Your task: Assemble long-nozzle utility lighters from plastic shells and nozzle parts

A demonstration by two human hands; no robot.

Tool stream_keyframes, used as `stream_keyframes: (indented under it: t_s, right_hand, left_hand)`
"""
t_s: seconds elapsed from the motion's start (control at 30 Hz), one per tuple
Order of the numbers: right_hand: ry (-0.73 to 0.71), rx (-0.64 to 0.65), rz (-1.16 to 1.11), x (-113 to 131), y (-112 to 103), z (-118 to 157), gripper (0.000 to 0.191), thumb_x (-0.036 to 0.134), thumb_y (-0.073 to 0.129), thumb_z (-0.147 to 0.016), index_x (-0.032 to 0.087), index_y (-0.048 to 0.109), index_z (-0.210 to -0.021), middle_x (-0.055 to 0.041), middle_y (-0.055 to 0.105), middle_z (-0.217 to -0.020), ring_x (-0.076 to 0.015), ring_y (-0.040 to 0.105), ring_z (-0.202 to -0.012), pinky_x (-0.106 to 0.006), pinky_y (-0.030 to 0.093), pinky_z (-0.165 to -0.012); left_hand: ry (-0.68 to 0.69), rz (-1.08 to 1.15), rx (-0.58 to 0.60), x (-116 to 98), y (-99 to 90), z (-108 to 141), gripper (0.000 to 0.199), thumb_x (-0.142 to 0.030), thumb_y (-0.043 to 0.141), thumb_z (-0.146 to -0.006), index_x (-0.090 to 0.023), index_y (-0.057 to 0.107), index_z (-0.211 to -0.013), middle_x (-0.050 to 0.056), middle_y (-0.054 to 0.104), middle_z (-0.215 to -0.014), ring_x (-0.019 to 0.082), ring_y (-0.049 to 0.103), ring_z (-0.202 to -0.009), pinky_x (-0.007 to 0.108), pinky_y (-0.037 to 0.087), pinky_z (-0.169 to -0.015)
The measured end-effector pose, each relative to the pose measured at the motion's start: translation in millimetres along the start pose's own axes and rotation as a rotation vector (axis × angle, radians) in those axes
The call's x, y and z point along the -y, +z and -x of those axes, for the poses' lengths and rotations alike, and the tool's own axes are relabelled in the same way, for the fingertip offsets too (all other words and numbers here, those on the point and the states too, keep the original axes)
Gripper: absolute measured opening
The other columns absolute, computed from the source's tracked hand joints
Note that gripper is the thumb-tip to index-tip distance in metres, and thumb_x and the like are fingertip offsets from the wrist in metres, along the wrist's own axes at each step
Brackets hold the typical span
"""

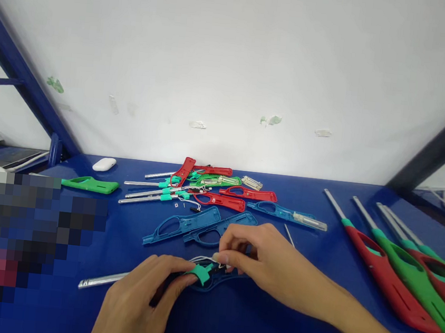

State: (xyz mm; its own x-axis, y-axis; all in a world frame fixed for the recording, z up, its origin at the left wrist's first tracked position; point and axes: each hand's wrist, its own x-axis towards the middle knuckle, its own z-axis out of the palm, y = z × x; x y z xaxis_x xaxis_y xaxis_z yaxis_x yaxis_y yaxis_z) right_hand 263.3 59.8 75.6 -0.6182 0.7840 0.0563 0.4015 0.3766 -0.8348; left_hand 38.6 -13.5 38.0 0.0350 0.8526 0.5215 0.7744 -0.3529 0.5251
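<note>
Over the front of the blue table, my left hand is closed on a long-nose lighter's inner assembly. Its teal trigger shows at the thumb and fingertip, and its metal tube sticks out to the left. Underneath lies a blue lighter shell half, mostly covered by both hands. My right hand pinches at a small black part with a white wire looping from it. Its fingertips partly hide what they grip. Two more blue shell halves lie just beyond.
Red shell halves, a green one, and several metal tubes with teal triggers lie at the back. A blue shell with a clear tank is right of them. Assembled lighters line the right side. A white case sits back left.
</note>
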Motion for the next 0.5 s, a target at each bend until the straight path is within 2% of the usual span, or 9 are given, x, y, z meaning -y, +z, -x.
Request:
stream_keyframes:
  t_s: [0.27, 0.43, 0.5]
  right_hand:
    - [0.007, 0.014, -0.050, -1.3, 2.1, -1.2, 0.014, 0.032, 0.067, -0.099, 0.024, 0.069, -0.088, 0.0071, 0.068, -0.075, -0.0079, 0.059, -0.067, -0.020, 0.042, -0.060]
    - [0.014, 0.015, -0.108, 0.0, 2.1, 0.5, 0.016, 0.035, 0.066, -0.100, 0.023, 0.067, -0.089, 0.0063, 0.070, -0.079, -0.0079, 0.064, -0.072, -0.018, 0.047, -0.064]
    - [0.019, 0.011, -0.121, 1.0, 2.4, 0.0, 0.016, 0.035, 0.066, -0.100, 0.023, 0.067, -0.089, 0.0058, 0.070, -0.080, -0.0084, 0.065, -0.072, -0.019, 0.048, -0.065]
  left_hand:
    - [0.015, -0.013, -0.001, -3.1, 3.1, -1.8, 0.010, -0.044, 0.065, -0.096, -0.039, 0.070, -0.090, -0.021, 0.075, -0.076, 0.002, 0.072, -0.060, 0.005, 0.051, -0.055]
    - [0.079, -0.003, -0.032, -0.1, 5.5, -0.6, 0.010, -0.044, 0.061, -0.100, -0.040, 0.071, -0.100, -0.020, 0.079, -0.089, 0.002, 0.076, -0.073, 0.003, 0.054, -0.070]
    - [0.107, 0.002, -0.039, -0.2, 6.0, 1.0, 0.011, -0.042, 0.060, -0.101, -0.039, 0.071, -0.101, -0.019, 0.079, -0.090, 0.002, 0.076, -0.073, 0.004, 0.055, -0.071]
